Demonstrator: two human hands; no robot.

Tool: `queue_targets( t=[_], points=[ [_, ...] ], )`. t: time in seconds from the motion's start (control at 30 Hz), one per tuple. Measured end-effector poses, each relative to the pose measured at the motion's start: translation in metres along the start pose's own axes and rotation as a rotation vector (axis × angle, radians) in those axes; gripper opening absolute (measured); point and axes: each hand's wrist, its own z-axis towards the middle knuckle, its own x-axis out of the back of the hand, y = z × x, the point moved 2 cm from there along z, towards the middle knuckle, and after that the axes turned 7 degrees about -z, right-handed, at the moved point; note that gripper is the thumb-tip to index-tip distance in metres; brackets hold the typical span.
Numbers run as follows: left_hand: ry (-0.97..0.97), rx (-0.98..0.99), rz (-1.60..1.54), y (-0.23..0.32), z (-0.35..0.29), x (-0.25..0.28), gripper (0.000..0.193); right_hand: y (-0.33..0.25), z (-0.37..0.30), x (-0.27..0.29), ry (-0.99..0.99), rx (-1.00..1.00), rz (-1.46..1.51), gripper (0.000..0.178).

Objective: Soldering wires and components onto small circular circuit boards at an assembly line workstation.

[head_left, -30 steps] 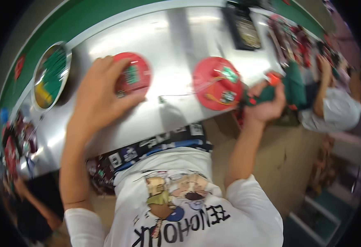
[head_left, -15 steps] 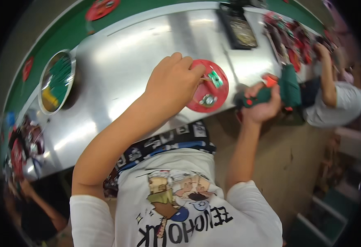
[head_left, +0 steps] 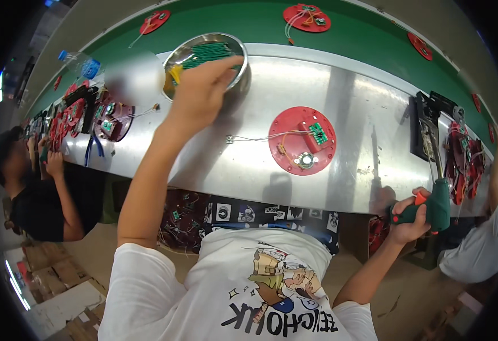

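My left hand (head_left: 201, 94) reaches over the near side of the steel bowl (head_left: 244, 65), slightly blurred, fingers stretched and apart, with nothing visible in them. Inside the bowl lie thin green strands (head_left: 209, 53) and some yellow ones (head_left: 174, 74). My right hand (head_left: 412, 224) grips a green power screwdriver (head_left: 441, 204) with an orange trigger, past the table's front edge, its shaft pointing away from me. On the table between my hands lies a red disc (head_left: 283, 125), carrying a green circuit board (head_left: 318, 134) and a round silver part (head_left: 305, 161). Thin wires run left from it.
The steel table (head_left: 249, 176) borders a green belt (head_left: 362, 37) with more red discs (head_left: 307, 19). A black tray (head_left: 421, 128) stands right, beside piled red parts (head_left: 465, 159). Left are a plastic bottle (head_left: 84, 65) and more discs. People work at both sides.
My left hand has let go of the red disc and moved left to the bowl. The disc now lies flat on the table. My right hand still holds the screwdriver. The view has shifted left.
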Motion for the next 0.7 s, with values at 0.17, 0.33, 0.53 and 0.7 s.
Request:
queue_targets(
  t=[0.17, 0.33, 0.53, 0.7],
  points=[
    [0.065, 0.280, -0.323, 0.045, -0.011, -0.011, 0.008, -0.006, -0.014, -0.028, -0.140, -0.077, 0.101, 0.047],
    [0.094, -0.042, -0.156, 0.086, -0.017, -0.069, 0.011, -0.010, -0.039, -0.052, -0.298, -0.146, 0.054, 0.058],
    [0.167, -0.020, -0.019, 0.084, -0.040, -0.103, 0.012, -0.010, -0.051, -0.053, -0.498, -0.084, -0.289, 0.033],
    [0.199, -0.022, -0.002, 0.084, -0.044, -0.108, 0.011, -0.016, -0.045, -0.060, -0.469, -0.161, -0.139, 0.026]
  ],
)
